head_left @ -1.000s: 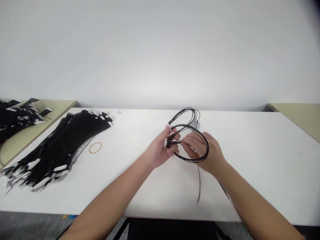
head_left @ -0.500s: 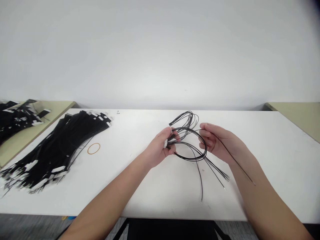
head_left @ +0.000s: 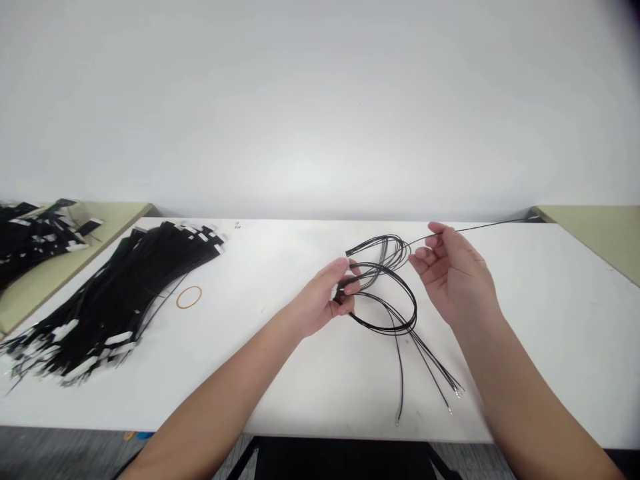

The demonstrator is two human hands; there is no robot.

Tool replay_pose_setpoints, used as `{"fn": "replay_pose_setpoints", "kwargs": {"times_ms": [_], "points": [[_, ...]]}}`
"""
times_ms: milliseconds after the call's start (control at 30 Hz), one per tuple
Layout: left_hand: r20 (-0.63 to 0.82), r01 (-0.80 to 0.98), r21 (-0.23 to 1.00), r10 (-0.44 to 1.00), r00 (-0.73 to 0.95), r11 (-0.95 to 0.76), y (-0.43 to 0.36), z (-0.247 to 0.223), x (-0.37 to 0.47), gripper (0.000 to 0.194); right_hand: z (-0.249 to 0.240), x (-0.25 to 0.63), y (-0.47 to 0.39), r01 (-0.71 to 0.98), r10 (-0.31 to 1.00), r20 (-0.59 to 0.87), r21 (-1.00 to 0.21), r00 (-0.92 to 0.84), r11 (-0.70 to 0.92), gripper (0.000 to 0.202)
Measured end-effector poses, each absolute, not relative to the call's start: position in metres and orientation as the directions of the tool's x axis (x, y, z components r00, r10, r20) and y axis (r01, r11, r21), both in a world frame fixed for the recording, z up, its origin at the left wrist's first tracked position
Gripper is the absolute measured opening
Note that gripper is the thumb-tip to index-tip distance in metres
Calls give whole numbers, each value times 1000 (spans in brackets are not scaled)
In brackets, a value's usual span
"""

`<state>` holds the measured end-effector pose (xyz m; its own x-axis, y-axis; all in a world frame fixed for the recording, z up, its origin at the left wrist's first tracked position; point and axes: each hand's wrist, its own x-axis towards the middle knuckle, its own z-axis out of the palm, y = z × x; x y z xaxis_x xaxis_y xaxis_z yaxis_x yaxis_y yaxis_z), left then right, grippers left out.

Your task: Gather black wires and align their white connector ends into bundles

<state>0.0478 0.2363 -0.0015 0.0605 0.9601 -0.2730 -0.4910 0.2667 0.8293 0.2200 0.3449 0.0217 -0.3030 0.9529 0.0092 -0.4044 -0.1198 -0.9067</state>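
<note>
Harness (head_left: pixel 415 307): black wires looped over the middle of the table (head_left: pixel 210 393), gathered in the left hand; whether its lower loop touches the tabletop, I cannot tell.
Connector (head_left: pixel 334 291): white, mostly covered by the fingers at the harness's left end, black wires running out of it.
Left hand (head_left: pixel 325 297): closed around the harness's connector end.
Right hand (head_left: pixel 453 277): right of the harness, thumb and forefinger narrow about one wire (head_left: pixel 495 224), the other fingers loosely curled.
Wire: leads from the harness through the right fingertips, its free end rising right to the table's far edge.
Loose ends: metal-tipped, fanned below the harness, near the front edge.
Edges: front edge below the harness, crossed by both forearms; far edge behind it, along the wall (head_left: pixel 320 100).
Room: white tabletop lies between harness and pile (head_left: pixel 135 287), and right of the harness beyond the right hand.
Pile: black wires with white ends, well left of the harness.
Band (head_left: pixel 187 308): orange, flat, between pile and harness.
Side boards: yellowish, far left and far right of the harness; the left one bears another heap (head_left: pixel 35 233).
Floor (head_left: pixel 75 450): grey, below the harness, past the front edge.
</note>
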Motion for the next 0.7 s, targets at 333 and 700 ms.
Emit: {"fn": "replay_pose_setpoints", "kwargs": {"times_ms": [333, 700], "points": [[-255, -443, 862, 966, 41, 247, 236, -4, 49, 38, 25, 227, 332, -224, 905, 245, -959, -347, 173, 11], [-253, -451, 852, 964, 88, 264, 236, -4, 50, 36, 21, 217, 315, 200, 842, 380, -856, -383, 477, 9]]}}
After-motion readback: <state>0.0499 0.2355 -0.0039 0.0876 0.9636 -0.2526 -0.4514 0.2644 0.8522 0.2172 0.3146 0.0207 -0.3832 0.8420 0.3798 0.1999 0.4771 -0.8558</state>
